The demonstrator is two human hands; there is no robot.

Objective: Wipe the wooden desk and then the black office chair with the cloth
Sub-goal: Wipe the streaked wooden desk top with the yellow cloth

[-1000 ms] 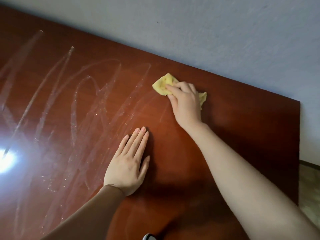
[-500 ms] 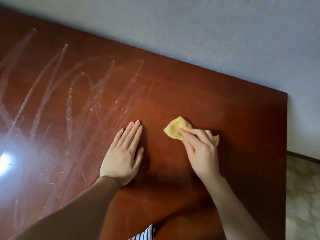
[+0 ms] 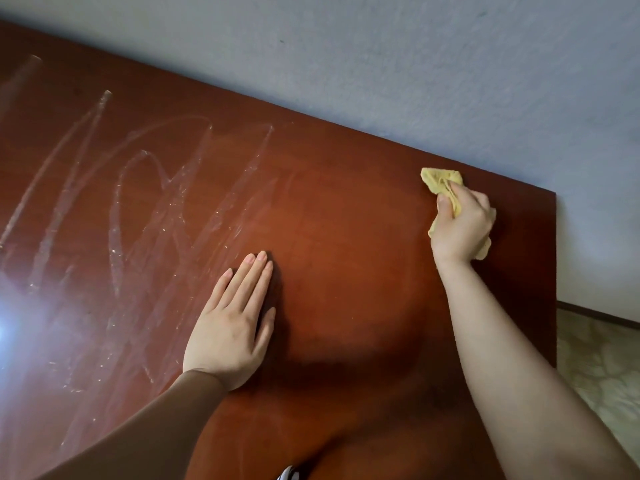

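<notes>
The right hand (image 3: 462, 226) is curled round a bunched yellow cloth (image 3: 441, 178), thumb over the folds, and presses it onto the wooden tabletop (image 3: 346, 237) in the upper right of the frame. The left hand (image 3: 232, 327) lies flat near the lower centre, fingers straight and together, palm down on the wood, holding nothing; it looks like a brace for the reach.

Judged from the surface, the desk wipe is under way and not finished. The stretch between the two hands and out to the right edge shows an even, dark red sheen. The whole left half of the frame carries pale looping streaks (image 3: 138, 202) speckled with bright flecks, probably dust pushed about or drying smears, though the glare (image 3: 3, 334) at the left edge makes that hard to settle. That streaked part seems to need another pass. The black office chair is nowhere in view, so the second half of the task appears untouched.

The cloth sits inside the right hand's grip, a crumpled lobe poking out past the thumb toward the back edge and a corner showing under the heel of the hand. It is well apart from the left hand, up and to the right of it, close to the far right corner of the tabletop.

Behind that edge rises a grey-blue wall (image 3: 415, 81); a patterned floor (image 3: 595, 358) shows at the lower right.
</notes>
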